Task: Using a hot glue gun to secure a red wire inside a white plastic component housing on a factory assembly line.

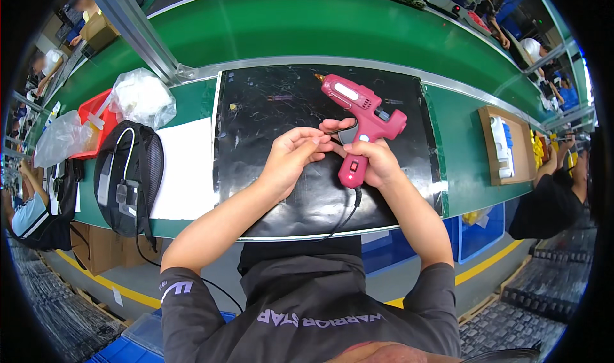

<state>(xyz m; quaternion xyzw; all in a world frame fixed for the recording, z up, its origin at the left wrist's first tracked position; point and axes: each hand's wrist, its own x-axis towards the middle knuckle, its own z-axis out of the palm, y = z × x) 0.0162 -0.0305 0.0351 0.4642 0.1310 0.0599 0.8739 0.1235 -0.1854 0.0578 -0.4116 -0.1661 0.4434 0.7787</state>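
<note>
My right hand (377, 162) is wrapped round the handle of a dark pink hot glue gun (364, 107). The gun's nozzle points up and to the left, and a black cord leaves the bottom of its grip. Just left of the trigger, my left hand (291, 155) has thumb and fingertips pinched together, close to the right hand's fingertips. A small dark strip shows between the two hands; whether it is a separate piece cannot be made out. Under both hands lies a black work mat (268, 114) with scuffs and bits of residue.
Left of the mat are a white sheet (185, 171), a black mesh bag (131, 177) with a white cable, a red bin (96, 123) and clear plastic bags (142, 98). A cardboard tray (511, 146) with white and blue items sits at the right. Other people work around the green bench.
</note>
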